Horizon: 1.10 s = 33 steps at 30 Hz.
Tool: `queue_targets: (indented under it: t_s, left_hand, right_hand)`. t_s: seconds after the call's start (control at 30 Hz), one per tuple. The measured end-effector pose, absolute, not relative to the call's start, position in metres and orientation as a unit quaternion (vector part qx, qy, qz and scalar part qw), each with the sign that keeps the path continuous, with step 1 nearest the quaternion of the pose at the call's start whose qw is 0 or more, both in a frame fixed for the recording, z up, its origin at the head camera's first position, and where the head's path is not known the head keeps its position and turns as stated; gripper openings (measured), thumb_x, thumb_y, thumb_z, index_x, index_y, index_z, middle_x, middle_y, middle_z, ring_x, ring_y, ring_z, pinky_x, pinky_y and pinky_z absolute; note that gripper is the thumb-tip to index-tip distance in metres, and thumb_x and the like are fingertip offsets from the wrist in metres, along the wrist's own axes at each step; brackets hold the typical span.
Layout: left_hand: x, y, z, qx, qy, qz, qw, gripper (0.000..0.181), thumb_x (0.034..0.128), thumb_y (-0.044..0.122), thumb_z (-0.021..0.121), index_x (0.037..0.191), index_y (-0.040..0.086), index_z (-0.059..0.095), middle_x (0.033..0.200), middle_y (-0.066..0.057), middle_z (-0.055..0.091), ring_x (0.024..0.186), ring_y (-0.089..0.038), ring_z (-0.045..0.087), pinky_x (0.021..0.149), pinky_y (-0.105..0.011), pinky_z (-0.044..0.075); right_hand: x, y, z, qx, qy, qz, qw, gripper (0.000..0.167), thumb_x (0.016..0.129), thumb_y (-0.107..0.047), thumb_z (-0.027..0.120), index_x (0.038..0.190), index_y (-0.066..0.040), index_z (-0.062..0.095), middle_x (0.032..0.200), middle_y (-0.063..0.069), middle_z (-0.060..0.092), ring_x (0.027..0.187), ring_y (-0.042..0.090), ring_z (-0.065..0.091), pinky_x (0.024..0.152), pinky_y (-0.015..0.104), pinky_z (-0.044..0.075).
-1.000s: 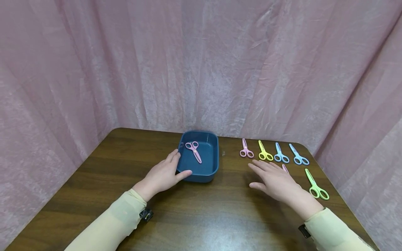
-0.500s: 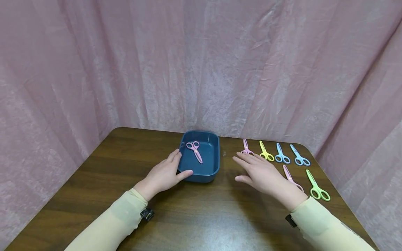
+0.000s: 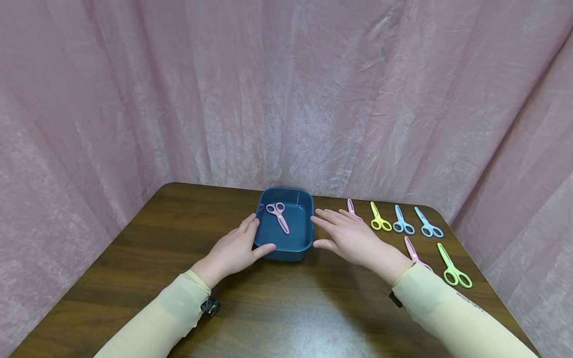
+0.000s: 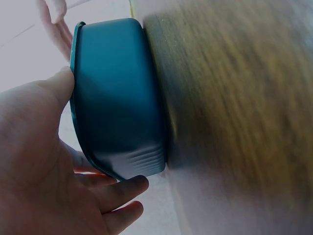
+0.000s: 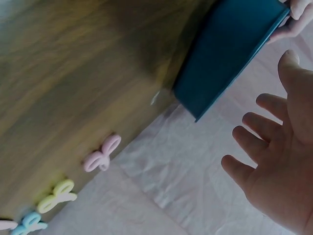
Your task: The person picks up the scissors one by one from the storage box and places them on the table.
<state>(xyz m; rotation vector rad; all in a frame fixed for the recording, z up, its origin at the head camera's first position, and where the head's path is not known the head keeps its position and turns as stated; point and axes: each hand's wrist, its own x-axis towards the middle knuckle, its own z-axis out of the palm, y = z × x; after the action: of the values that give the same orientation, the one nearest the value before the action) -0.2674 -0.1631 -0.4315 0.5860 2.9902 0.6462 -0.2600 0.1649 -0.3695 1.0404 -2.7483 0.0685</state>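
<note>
A dark teal plastic bin (image 3: 293,255) stands on the wooden table, with pink scissors (image 3: 278,215) lying inside. My left hand (image 3: 230,251) rests against the bin's near-left corner. In the left wrist view, its thumb touches the rim of the bin (image 4: 115,93) and its fingers lie along the adjoining side, loosely extended. Palm down, my right hand (image 3: 346,234) is just right of the bin with fingers spread and nothing in them. The right wrist view shows a small gap between this hand (image 5: 281,156) and the bin's wall (image 5: 230,54).
To the right lie pink scissors (image 3: 351,206) partly behind my right hand, yellow scissors (image 3: 378,220), blue scissors (image 3: 401,222), other blue scissors (image 3: 425,223), another pink pair (image 3: 412,248) and green scissors (image 3: 449,263). A pink curtain (image 3: 286,94) hangs behind the table.
My right hand has moved left from over the scissors to beside the bin, uncovering the nearer pink pair. My left hand and the bin have stayed in place.
</note>
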Motion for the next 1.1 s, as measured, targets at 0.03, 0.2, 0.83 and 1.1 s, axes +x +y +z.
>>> queue_targets:
  t_s: [0.03,0.2,0.83,1.1]
  left_hand:
    - [-0.267,-0.163,-0.432,0.188,0.96,0.208,0.014,0.105,0.1031,0.073,0.061,0.17,-0.002,0.034,0.179,-0.022,0.026,0.158,-0.046,0.041,0.121,-0.063,0.042]
    - [-0.267,-0.161,-0.434,0.189,0.959,0.21,0.016,0.106,0.1026,0.075,0.06,0.171,-0.002,0.034,0.179,-0.022,0.027,0.158,-0.045,0.041,0.12,-0.063,0.043]
    - [-0.266,-0.164,-0.433,0.198,0.96,0.197,0.007,0.105,0.1039,0.075,0.058,0.169,-0.004,0.036,0.178,-0.023,0.028,0.158,-0.043,0.041,0.122,-0.059,0.043]
    - [-0.264,-0.165,-0.431,0.202,0.959,0.196,0.007,0.104,0.1049,0.073,0.058,0.169,-0.005,0.036,0.178,-0.024,0.028,0.159,-0.042,0.04,0.123,-0.058,0.041]
  right_hand:
    - [-0.262,0.161,-0.369,0.355,-0.929,0.024,0.099,0.069,0.106,-0.05,0.072,0.159,-0.008,0.06,0.164,0.017,0.055,0.152,0.038,0.051,0.127,0.062,0.036]
    - [-0.269,0.145,-0.368,0.364,-0.927,0.021,0.083,0.069,0.108,-0.051,0.068,0.161,-0.008,0.058,0.167,0.016,0.052,0.156,0.034,0.047,0.128,0.06,0.034]
    - [-0.299,0.094,-0.369,0.36,-0.933,0.0,0.021,0.071,0.11,-0.053,0.065,0.165,-0.011,0.053,0.167,0.015,0.052,0.157,0.033,0.045,0.13,0.058,0.032]
    - [-0.307,0.081,-0.377,0.352,-0.936,0.005,0.0,0.073,0.11,-0.054,0.065,0.168,-0.013,0.049,0.169,0.013,0.05,0.159,0.031,0.043,0.13,0.058,0.03]
